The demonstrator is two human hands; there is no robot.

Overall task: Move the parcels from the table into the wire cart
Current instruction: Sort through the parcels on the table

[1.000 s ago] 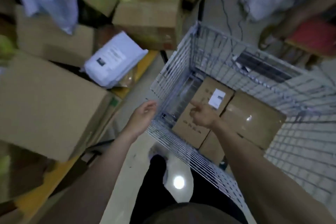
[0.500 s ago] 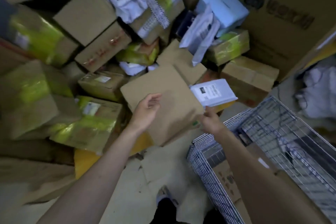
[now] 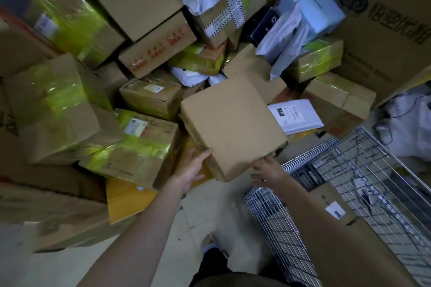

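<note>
both hands on plain brown box [image 3: 233,127] at front edge of parcel pile, box tilted, overhanging floor. left hand [image 3: 192,170] on its near-left corner, fingers together under edge. right hand [image 3: 268,171] at near-right corner, fingers spread, tips touching underside; real grip or not, cannot tell. wire cart [image 3: 349,193] just right of box, labelled carton [image 3: 335,205] inside. white mailer [image 3: 295,116] beside box's right edge.
</note>
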